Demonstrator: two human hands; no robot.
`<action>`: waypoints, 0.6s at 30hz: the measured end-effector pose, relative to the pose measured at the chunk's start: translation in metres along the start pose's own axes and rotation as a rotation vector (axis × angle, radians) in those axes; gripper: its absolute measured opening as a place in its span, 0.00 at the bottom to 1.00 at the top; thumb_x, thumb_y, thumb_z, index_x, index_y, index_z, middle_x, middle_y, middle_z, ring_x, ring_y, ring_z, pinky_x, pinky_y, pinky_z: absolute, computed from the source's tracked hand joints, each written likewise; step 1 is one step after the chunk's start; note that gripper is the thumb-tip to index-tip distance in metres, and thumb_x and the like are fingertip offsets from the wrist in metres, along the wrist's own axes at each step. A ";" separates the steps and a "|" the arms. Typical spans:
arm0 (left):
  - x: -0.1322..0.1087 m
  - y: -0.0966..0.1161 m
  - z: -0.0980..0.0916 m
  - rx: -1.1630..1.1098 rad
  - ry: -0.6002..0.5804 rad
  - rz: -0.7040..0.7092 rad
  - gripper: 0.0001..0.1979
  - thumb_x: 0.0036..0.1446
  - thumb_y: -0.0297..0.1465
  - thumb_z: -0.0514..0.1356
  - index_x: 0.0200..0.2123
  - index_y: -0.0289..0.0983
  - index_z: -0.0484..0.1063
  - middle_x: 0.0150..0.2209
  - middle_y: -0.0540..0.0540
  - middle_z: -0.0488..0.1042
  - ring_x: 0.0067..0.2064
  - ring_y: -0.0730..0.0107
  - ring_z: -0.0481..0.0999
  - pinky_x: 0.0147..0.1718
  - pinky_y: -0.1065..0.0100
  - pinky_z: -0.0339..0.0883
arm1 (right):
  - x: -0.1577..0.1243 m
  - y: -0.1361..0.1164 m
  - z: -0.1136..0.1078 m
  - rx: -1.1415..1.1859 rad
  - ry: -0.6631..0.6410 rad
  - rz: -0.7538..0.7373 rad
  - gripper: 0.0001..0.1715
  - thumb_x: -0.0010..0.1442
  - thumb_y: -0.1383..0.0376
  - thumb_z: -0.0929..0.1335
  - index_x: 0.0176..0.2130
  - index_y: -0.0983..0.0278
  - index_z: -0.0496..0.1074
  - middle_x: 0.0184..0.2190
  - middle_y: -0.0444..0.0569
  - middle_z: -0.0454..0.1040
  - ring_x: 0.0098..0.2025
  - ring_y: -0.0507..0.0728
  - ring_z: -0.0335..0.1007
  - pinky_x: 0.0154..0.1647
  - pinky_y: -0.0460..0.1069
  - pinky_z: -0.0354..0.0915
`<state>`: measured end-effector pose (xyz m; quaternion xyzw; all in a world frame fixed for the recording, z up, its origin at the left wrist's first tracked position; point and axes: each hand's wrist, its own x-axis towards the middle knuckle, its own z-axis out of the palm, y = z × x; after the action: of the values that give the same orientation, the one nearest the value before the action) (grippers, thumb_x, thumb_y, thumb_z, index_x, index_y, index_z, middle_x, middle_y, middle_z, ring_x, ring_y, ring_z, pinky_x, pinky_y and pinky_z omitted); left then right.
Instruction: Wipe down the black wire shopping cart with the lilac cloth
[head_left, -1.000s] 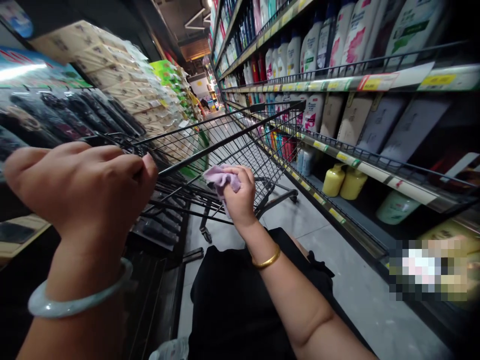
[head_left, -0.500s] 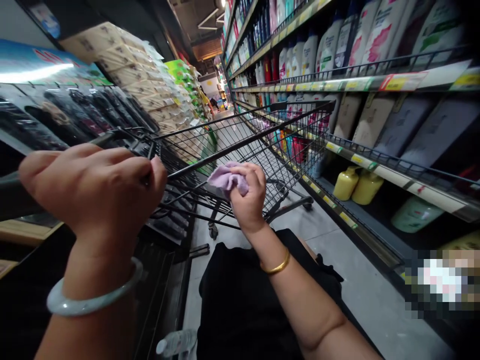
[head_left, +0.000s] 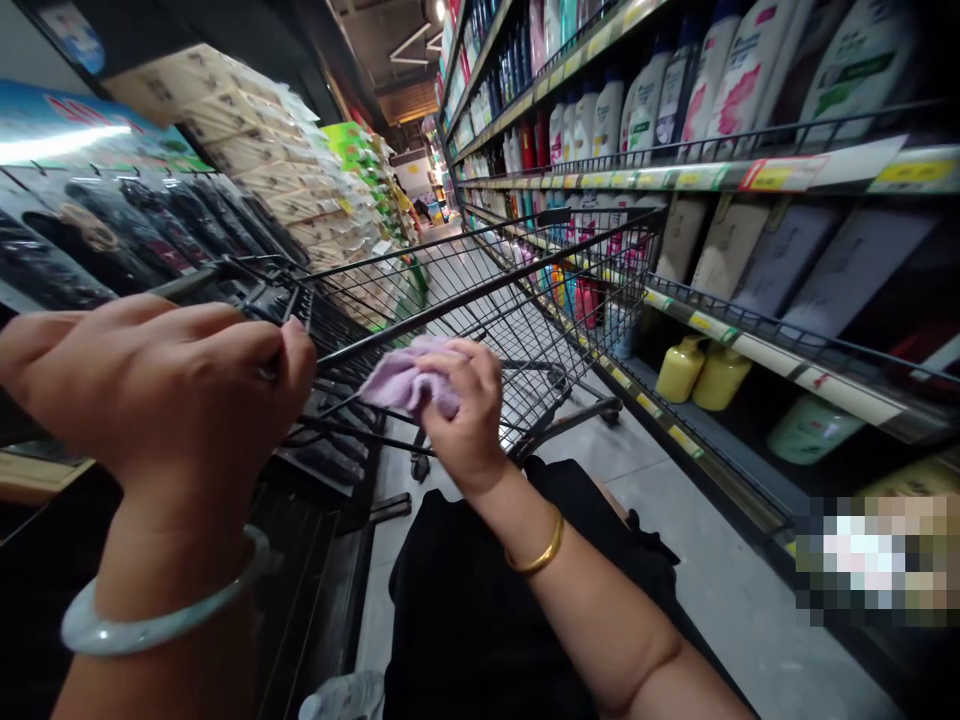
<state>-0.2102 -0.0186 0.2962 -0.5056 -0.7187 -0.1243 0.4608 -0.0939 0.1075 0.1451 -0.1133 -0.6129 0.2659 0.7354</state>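
Note:
A black wire shopping cart [head_left: 555, 345] stands tilted across the view in front of me. My left hand [head_left: 172, 380] is closed in a fist around the near end of its bar; the bar inside the fist is hidden. A light jade-coloured bangle [head_left: 157, 635] circles that wrist. Crumpled in my right hand [head_left: 469, 420] is a pale purple cloth [head_left: 409, 375], pinched between thumb and fingers. The cloth lies at the cart's near side, just below the dark top rail, and seems to touch the wires. A gold bracelet [head_left: 544, 550] is on my right wrist.
Shelves [head_left: 750, 165] of shampoo bottles run along the right, with yellow pump bottles [head_left: 705, 372] low down. Packaged items [head_left: 180, 220] hang at left before stacked cartons [head_left: 247, 130]. A plastic bottle [head_left: 345, 695] is at the bottom edge beside my black clothing [head_left: 480, 600].
My right hand has moved left with the cloth, closer to my left hand. My left hand still grips the cart and appears slightly further left, as the view has shifted a little.

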 end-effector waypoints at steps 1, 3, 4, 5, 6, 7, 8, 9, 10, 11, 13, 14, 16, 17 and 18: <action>0.000 0.000 0.000 -0.008 -0.010 0.000 0.18 0.56 0.42 0.56 0.18 0.44 0.57 0.20 0.48 0.56 0.27 0.65 0.54 0.36 0.57 0.48 | -0.002 -0.006 0.002 0.012 -0.059 -0.056 0.13 0.62 0.68 0.71 0.47 0.57 0.77 0.49 0.51 0.74 0.55 0.60 0.70 0.60 0.58 0.71; 0.000 0.001 -0.001 -0.015 -0.006 -0.003 0.18 0.55 0.41 0.56 0.18 0.44 0.56 0.20 0.48 0.57 0.27 0.63 0.57 0.36 0.56 0.48 | -0.007 -0.015 0.006 0.020 -0.182 -0.162 0.13 0.62 0.66 0.72 0.47 0.56 0.77 0.51 0.50 0.75 0.55 0.60 0.70 0.61 0.57 0.70; 0.000 0.003 -0.002 -0.021 -0.020 -0.008 0.17 0.55 0.41 0.56 0.18 0.44 0.56 0.20 0.47 0.57 0.28 0.61 0.60 0.37 0.55 0.49 | -0.008 -0.017 0.007 0.016 -0.228 -0.193 0.13 0.62 0.66 0.72 0.48 0.55 0.77 0.51 0.50 0.75 0.56 0.60 0.70 0.62 0.56 0.70; 0.000 0.004 -0.003 -0.031 -0.038 -0.019 0.16 0.54 0.40 0.56 0.18 0.44 0.56 0.20 0.47 0.57 0.30 0.58 0.64 0.37 0.53 0.49 | -0.008 -0.017 0.007 0.010 -0.256 -0.200 0.14 0.62 0.66 0.72 0.48 0.55 0.77 0.52 0.49 0.76 0.56 0.59 0.71 0.63 0.56 0.69; 0.000 0.006 -0.005 -0.043 -0.049 -0.036 0.15 0.52 0.39 0.56 0.18 0.44 0.56 0.20 0.46 0.57 0.32 0.55 0.66 0.38 0.53 0.50 | -0.006 -0.013 0.006 -0.001 -0.253 -0.179 0.14 0.62 0.67 0.71 0.49 0.55 0.77 0.51 0.48 0.76 0.56 0.59 0.71 0.63 0.56 0.69; 0.001 0.009 -0.007 -0.054 -0.054 -0.057 0.15 0.51 0.39 0.57 0.18 0.45 0.56 0.20 0.46 0.57 0.33 0.53 0.68 0.38 0.52 0.50 | -0.003 -0.008 0.004 -0.012 -0.220 -0.137 0.15 0.62 0.69 0.70 0.48 0.55 0.77 0.51 0.49 0.77 0.56 0.59 0.71 0.62 0.57 0.69; 0.002 0.012 -0.009 -0.063 -0.053 -0.073 0.16 0.51 0.40 0.57 0.17 0.45 0.55 0.19 0.46 0.56 0.33 0.53 0.68 0.38 0.52 0.50 | 0.001 -0.001 0.000 -0.020 -0.165 -0.083 0.16 0.62 0.70 0.70 0.48 0.55 0.77 0.50 0.49 0.76 0.56 0.59 0.71 0.62 0.57 0.70; 0.003 0.014 -0.011 -0.067 -0.055 -0.082 0.16 0.50 0.40 0.57 0.17 0.45 0.54 0.19 0.46 0.56 0.32 0.54 0.67 0.37 0.53 0.50 | 0.006 0.006 -0.003 -0.025 -0.096 -0.028 0.15 0.62 0.71 0.69 0.47 0.56 0.77 0.50 0.50 0.76 0.56 0.60 0.71 0.61 0.58 0.70; 0.004 0.017 -0.013 -0.066 -0.046 -0.086 0.17 0.50 0.41 0.57 0.17 0.45 0.54 0.19 0.46 0.55 0.31 0.56 0.65 0.37 0.53 0.49 | 0.010 0.012 -0.007 -0.028 -0.022 0.021 0.15 0.62 0.71 0.69 0.46 0.56 0.77 0.49 0.51 0.75 0.56 0.60 0.71 0.61 0.59 0.69; 0.005 0.018 -0.014 -0.064 -0.040 -0.081 0.17 0.51 0.41 0.57 0.17 0.45 0.53 0.19 0.46 0.55 0.30 0.58 0.62 0.36 0.54 0.48 | 0.013 0.017 -0.010 -0.031 0.039 0.057 0.14 0.62 0.71 0.69 0.46 0.57 0.77 0.49 0.52 0.74 0.56 0.61 0.71 0.62 0.60 0.69; 0.006 0.020 -0.014 -0.063 -0.034 -0.053 0.17 0.53 0.41 0.55 0.18 0.45 0.53 0.19 0.47 0.55 0.28 0.62 0.55 0.36 0.54 0.46 | 0.016 0.018 -0.013 -0.029 0.086 0.073 0.13 0.62 0.71 0.69 0.45 0.57 0.77 0.49 0.52 0.74 0.56 0.62 0.70 0.62 0.61 0.68; 0.006 0.019 -0.014 -0.060 -0.029 -0.041 0.16 0.54 0.41 0.54 0.18 0.45 0.54 0.20 0.47 0.55 0.27 0.63 0.53 0.36 0.54 0.46 | 0.016 0.015 -0.013 -0.027 0.067 0.056 0.13 0.61 0.70 0.70 0.45 0.57 0.77 0.49 0.52 0.74 0.56 0.62 0.71 0.62 0.61 0.68; 0.007 0.018 -0.013 -0.051 -0.010 -0.033 0.17 0.53 0.42 0.55 0.17 0.46 0.53 0.19 0.47 0.55 0.26 0.64 0.49 0.35 0.54 0.46 | 0.011 0.004 -0.009 -0.012 -0.034 -0.015 0.14 0.61 0.70 0.71 0.46 0.56 0.77 0.50 0.51 0.76 0.56 0.61 0.71 0.62 0.60 0.69; 0.008 0.017 -0.012 -0.050 -0.006 -0.037 0.18 0.52 0.42 0.55 0.16 0.46 0.53 0.19 0.47 0.54 0.25 0.65 0.49 0.35 0.55 0.46 | 0.008 -0.001 -0.006 -0.002 -0.097 -0.061 0.14 0.61 0.69 0.71 0.47 0.56 0.77 0.50 0.51 0.77 0.56 0.61 0.71 0.62 0.59 0.69; 0.008 0.017 -0.012 -0.053 -0.008 -0.047 0.18 0.51 0.43 0.56 0.16 0.46 0.53 0.18 0.47 0.55 0.25 0.65 0.49 0.34 0.55 0.46 | 0.005 -0.005 -0.003 0.008 -0.153 -0.105 0.14 0.61 0.69 0.71 0.47 0.56 0.77 0.51 0.50 0.78 0.56 0.60 0.72 0.62 0.58 0.69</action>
<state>-0.1894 -0.0134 0.3046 -0.5014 -0.7286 -0.1520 0.4412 -0.0889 0.1063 0.1517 -0.0572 -0.6715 0.2372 0.6997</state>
